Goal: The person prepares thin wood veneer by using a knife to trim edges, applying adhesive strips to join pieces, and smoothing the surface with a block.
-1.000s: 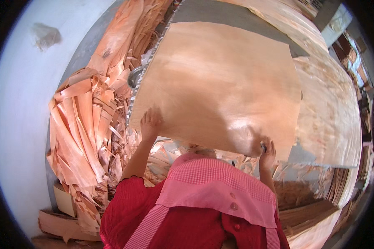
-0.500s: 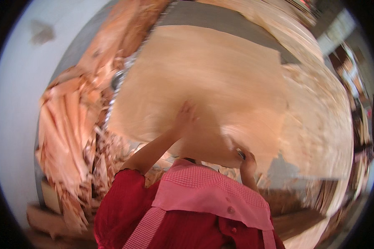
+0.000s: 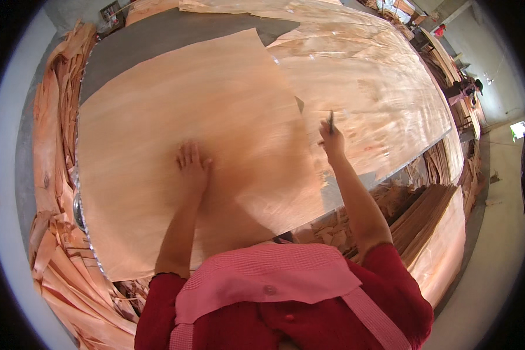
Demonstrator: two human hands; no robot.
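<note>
A large, thin tan wood veneer sheet lies on the grey tabletop in front of me. My left hand is open, with its fingers spread over the middle of this sheet. Just past the sheet's right edge, my right hand is closed round a slim, dark, knife-like tool that points away from me. Under that hand, more pale veneer covers the right side of the table. A small dark gap shows at the edge between the two.
Torn veneer strips heap up along the table's left side. Stacked veneer sits below the near right edge, among loose scraps. Another person is far off at the right, near a pale wall.
My view has turned, so the sheet now appears farther left. My right hand has moved from the sheet's near edge outward along its right side, tool still held. My left hand stays over the sheet.
</note>
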